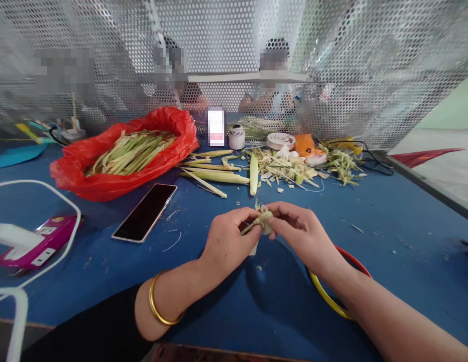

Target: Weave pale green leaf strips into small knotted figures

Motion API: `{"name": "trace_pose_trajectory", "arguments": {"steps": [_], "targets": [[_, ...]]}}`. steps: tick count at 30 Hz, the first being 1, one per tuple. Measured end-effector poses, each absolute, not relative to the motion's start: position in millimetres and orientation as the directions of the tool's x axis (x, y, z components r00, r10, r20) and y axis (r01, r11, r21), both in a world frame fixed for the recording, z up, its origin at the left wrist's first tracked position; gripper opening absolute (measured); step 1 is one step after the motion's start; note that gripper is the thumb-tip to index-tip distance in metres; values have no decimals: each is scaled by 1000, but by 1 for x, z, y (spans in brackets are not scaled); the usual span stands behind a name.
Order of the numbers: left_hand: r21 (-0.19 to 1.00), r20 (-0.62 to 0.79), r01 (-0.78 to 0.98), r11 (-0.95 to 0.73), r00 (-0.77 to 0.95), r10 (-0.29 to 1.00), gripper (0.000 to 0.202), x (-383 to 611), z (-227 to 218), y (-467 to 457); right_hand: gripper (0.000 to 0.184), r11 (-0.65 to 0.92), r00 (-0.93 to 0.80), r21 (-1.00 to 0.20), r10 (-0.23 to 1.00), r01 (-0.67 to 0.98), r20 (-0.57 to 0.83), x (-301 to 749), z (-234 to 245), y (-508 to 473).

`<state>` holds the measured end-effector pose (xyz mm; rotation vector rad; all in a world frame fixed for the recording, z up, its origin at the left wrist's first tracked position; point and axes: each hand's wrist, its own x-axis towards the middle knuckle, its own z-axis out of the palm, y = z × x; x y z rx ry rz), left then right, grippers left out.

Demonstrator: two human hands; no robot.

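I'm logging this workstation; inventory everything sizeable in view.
Open plastic bag: 1, red, back left
Long husk strips: many, greenish, in and beside bag
Flat phone: 1, black, left
Upright lit screen: 1, white, back
Shredded scraps: many, pale, back
Rectangular power strip: 1, magenta, left
Round hoop: 1, red-yellow, right
Tabletop: 1, blue, below
Perforated panel: 1, grey, behind
People: several, blurred, behind panel
Bunched husk piece: 1, cream, held
Left hand: 1, centre
Right hand: 1, centre

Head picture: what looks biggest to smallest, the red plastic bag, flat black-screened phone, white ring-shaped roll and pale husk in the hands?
1. Red plastic bag
2. Black-screened phone
Unsure: white roll and pale husk; the husk's nearer and partly hidden.
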<state>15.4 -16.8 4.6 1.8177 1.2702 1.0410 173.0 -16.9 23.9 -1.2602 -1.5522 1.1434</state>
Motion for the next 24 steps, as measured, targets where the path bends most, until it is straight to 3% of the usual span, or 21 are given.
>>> {"name": "trace_pose_trajectory", "arguments": {"steps": [5, 9, 16, 24], "targets": [[842, 195, 452, -293, 253, 948, 20, 15, 5, -17, 26, 45, -131, -977, 991, 210, 18, 175, 23, -14], [838, 82, 490, -240, 321, 943, 11, 16, 9, -18, 18, 1, -58, -981, 998, 193, -10, 179, 18, -10], [970, -241, 145, 195, 493, 836, 9, 16, 18, -17, 22, -3, 85, -982, 996, 188, 13, 184, 15, -3], [898, -369, 3, 440, 552, 748, 25, 15, 20, -16, 26, 144, 79, -854, 974, 500, 211, 184, 16, -5]]}}
